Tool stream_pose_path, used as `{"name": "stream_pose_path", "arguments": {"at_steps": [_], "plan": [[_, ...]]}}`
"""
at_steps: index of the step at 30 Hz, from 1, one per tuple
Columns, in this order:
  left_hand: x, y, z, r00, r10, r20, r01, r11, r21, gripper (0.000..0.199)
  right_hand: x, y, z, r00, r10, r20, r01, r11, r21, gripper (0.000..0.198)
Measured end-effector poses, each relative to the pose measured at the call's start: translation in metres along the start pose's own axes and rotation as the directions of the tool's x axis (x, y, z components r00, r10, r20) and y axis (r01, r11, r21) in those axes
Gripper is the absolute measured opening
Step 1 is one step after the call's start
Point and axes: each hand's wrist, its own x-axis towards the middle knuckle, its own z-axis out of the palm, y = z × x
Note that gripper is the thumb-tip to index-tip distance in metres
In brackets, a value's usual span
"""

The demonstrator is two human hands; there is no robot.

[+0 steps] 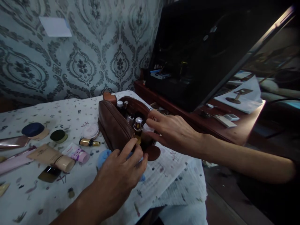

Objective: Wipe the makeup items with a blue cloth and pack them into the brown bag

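A brown leather-look toiletry bag (114, 125) stands unzipped on a printed white cloth (77, 112). Inside are bottles, among them a silver-capped bottle (138, 123) and a white-capped bottle (119, 104). My right hand (172, 129) reaches over the bag's right side, thumb and fingers closed around a small whitish round item (148, 127), partly hidden. At the bag's near end, my left hand (123, 170) has its bent fingers gripping the rim. A blue fluffy item (103, 157) lies under that hand, beside the bag.
Left of the bag lie a beige tube (51, 157), a small white and purple tube (76, 153), a gold lipstick (89, 142), a clear round compact (91, 131) and a blue-lidded jar (35, 130). A large black screen (199, 47) leans over the reddish desk (225, 128) at right.
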Motion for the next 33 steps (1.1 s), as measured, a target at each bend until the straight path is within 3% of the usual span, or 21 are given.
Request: {"name": "stream_pose_path", "arguments": {"at_steps": [7, 12, 18, 23, 28, 30, 33], "plan": [[0.0, 0.001, 0.0, 1.0, 0.007, 0.028, -0.009, 0.999, 0.052, 0.03, 0.006, 0.007, 0.003, 1.0, 0.0, 0.029, -0.001, 0.999, 0.038, 0.016], [0.0, 0.003, 0.007, 0.996, -0.021, -0.087, 0.026, 0.998, 0.058, 0.026, 0.012, 0.014, 0.005, 0.999, -0.034, 0.016, 0.033, 0.995, 0.097, 0.014], [0.001, 0.001, 0.0, 1.0, -0.003, -0.007, 0.003, 0.999, 0.041, 0.029, 0.012, 0.017, 0.013, 0.995, -0.084, -0.045, 0.089, 0.987, 0.136, 0.005], [0.002, -0.001, 0.0, 1.0, 0.009, -0.013, -0.008, 0.999, 0.038, 0.029, 0.009, 0.015, 0.02, 0.979, -0.11, -0.174, 0.118, 0.992, 0.039, 0.007], [0.002, 0.001, 0.001, 1.0, -0.017, -0.006, 0.017, 1.0, 0.025, 0.029, 0.009, 0.01, 0.03, 0.873, -0.278, -0.4, 0.237, 0.96, -0.149, 0.02], [0.001, 0.001, 0.001, 1.0, -0.019, 0.001, 0.019, 1.0, 0.022, 0.03, 0.012, 0.009, 0.034, 0.864, -0.304, -0.402, 0.248, 0.951, -0.187, 0.024], [0.001, 0.001, 0.001, 1.0, -0.02, 0.012, 0.02, 1.0, 0.022, 0.03, 0.016, 0.006, 0.038, 0.885, -0.319, -0.339, 0.26, 0.943, -0.209, 0.023]]}}
